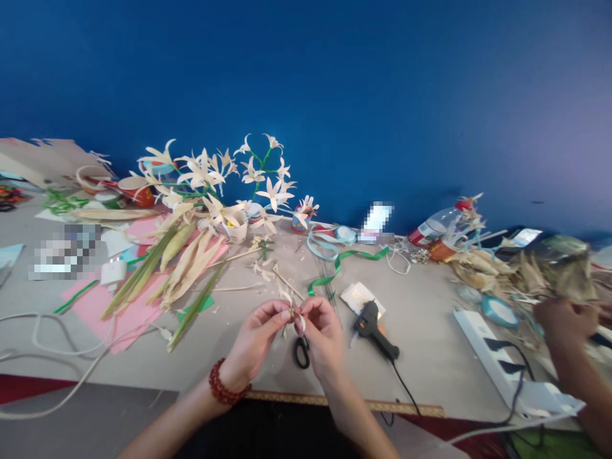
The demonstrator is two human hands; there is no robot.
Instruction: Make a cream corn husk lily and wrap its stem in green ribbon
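Observation:
My left hand (258, 336), with a red bead bracelet (220, 382) at the wrist, pinches a small pale handmade flower (302, 323) over the near middle of the table. My right hand (326, 335) closes its thumb and fingers on the same small flower from the other side. Fingers cover most of it; a few pale petals and a bit of green show. Just below the hands lies the black handle of a pair of scissors (301, 354). A black glue gun (375, 331) rests to the right, its nozzle by a white pad (362, 297).
White husk flowers (203, 169) on green stems stand in cups at the back left. Corn husks (189, 264) lie on pink paper (86, 306). Green ribbon (329, 271) curls behind my hands. A power strip (492, 360) and another person's hand (564, 325) are at right.

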